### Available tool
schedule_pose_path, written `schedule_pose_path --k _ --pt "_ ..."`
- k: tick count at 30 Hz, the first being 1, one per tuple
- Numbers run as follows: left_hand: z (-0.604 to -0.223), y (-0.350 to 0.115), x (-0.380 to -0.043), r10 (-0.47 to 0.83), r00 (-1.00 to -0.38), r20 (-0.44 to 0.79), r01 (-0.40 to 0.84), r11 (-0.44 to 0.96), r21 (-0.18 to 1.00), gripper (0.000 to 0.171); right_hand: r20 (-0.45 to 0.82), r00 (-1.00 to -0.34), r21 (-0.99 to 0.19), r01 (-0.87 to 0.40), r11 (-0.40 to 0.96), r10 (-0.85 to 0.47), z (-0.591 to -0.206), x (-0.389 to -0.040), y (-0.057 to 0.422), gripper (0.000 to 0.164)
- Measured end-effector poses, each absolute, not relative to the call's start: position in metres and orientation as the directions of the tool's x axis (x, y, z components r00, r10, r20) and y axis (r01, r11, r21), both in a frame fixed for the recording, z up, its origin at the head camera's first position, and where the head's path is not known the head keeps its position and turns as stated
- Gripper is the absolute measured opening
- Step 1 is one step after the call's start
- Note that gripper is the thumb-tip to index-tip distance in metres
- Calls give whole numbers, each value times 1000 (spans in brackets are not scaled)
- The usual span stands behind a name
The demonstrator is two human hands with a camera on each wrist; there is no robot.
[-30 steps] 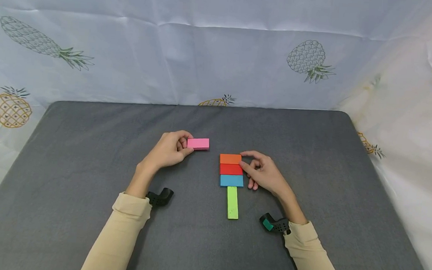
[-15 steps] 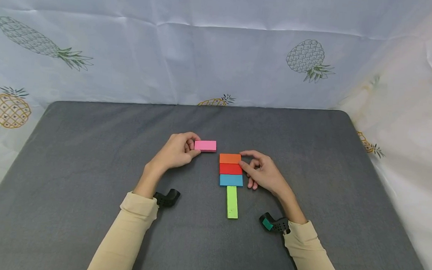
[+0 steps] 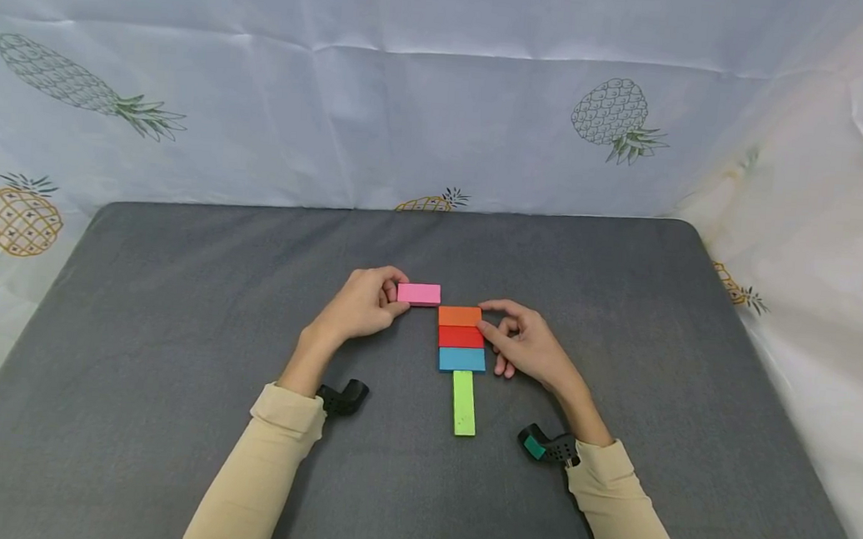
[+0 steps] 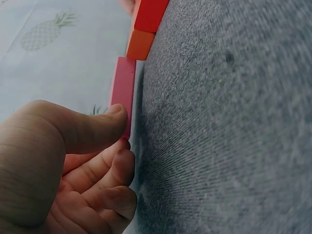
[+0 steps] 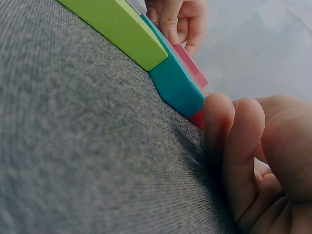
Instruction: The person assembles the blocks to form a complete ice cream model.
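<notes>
My left hand [image 3: 360,305] pinches a pink rectangular block [image 3: 419,294] by its left end, between thumb and index finger. In the left wrist view, the thumb lies along the pink block's side. The block's other end is close to an orange block [image 3: 460,317], at its far left corner in the head view. My right hand [image 3: 527,343] holds the orange block's right end, with index finger and thumb at its corners. A red block [image 3: 460,337] and a blue block [image 3: 462,359] lie flush below it. A lime-green block [image 3: 464,403] points lengthwise toward me from the blue one.
A dark grey cloth covers the table [image 3: 172,326]. Behind it hangs a white curtain [image 3: 337,121] with pineapple prints. Black wrist mounts [image 3: 343,397] jut inward from both sleeves.
My left hand has carried the pink block to the right and slightly toward me, nearer the orange block. My right hand and the row of blocks have stayed in place.
</notes>
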State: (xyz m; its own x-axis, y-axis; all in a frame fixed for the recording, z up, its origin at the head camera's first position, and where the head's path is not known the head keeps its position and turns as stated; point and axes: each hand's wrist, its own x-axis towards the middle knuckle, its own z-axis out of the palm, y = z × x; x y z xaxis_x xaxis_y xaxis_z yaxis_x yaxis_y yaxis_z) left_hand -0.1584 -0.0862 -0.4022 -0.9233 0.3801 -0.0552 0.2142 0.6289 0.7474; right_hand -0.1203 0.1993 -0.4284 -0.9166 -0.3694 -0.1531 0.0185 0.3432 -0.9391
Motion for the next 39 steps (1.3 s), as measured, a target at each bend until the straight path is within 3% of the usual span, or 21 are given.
schedule_pose_path --k 39 --pt "-408 -60 -161 421 -907 -29 266 624 735 23 -172 -922 -929 34 367 -348 -428 -121 198 41"
